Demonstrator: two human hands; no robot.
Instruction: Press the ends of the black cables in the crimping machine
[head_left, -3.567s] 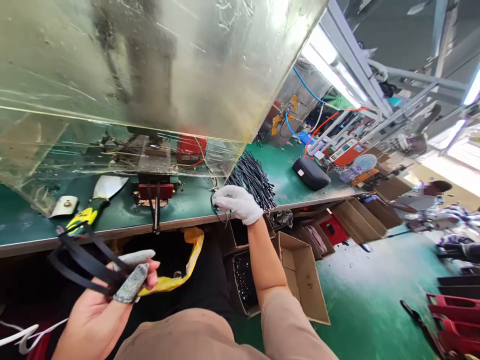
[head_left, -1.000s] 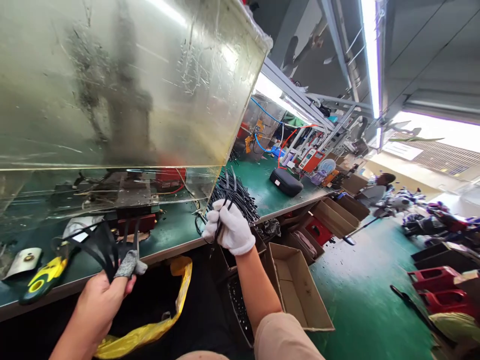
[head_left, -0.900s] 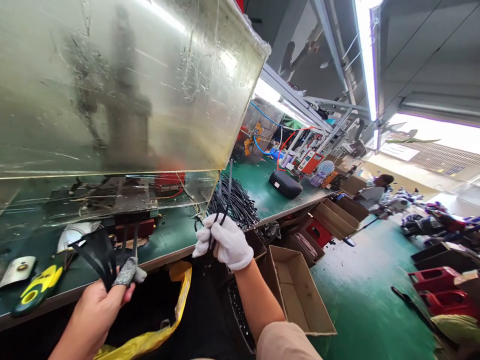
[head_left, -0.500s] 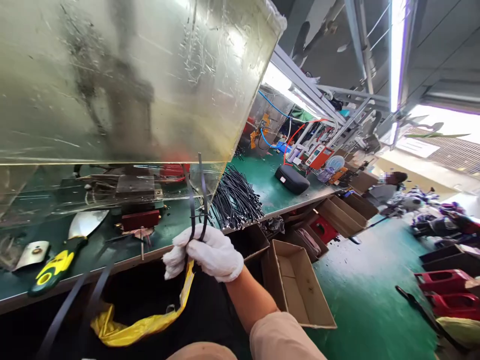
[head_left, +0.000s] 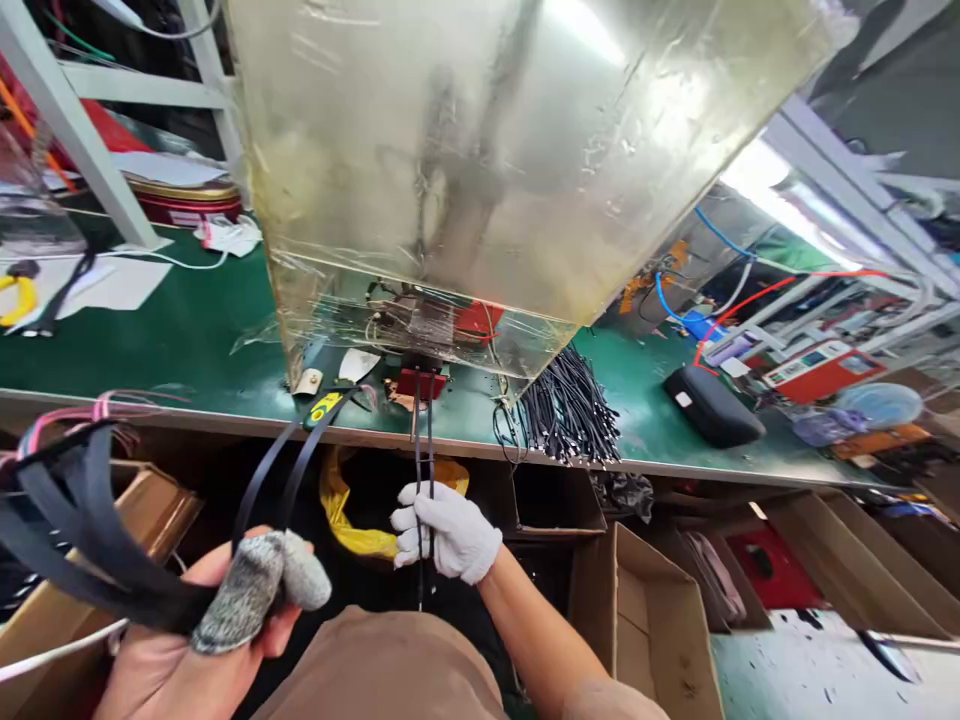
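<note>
My left hand [head_left: 225, 625], with grey knit covers on two fingers, is closed around a bundle of flat black cables [head_left: 97, 530]. Thin pink and pale wires [head_left: 101, 405] stick out at the bundle's far end, and two strands loop up between hand and bench. My right hand [head_left: 450, 530], in a white glove, pinches a pair of thin black cables [head_left: 424, 440]. Their upper ends meet a small dark red block [head_left: 420, 383] at the bench edge, below a cloudy clear cover [head_left: 525, 180]. Whether they go into the block I cannot tell.
Many loose black cables [head_left: 570, 405] are piled right of the cover. A scraper [head_left: 330, 403] with a yellow-green handle lies at the edge. Beyond are a black case [head_left: 712, 405] and a red-and-white device [head_left: 823, 372]. Cardboard boxes [head_left: 660, 610] and yellow plastic [head_left: 337, 510] sit below.
The view has swung left, bringing my left hand and its cable bundle into sight. The right hand's cables now reach the red block; before, their free tips stood up in front of the cover.
</note>
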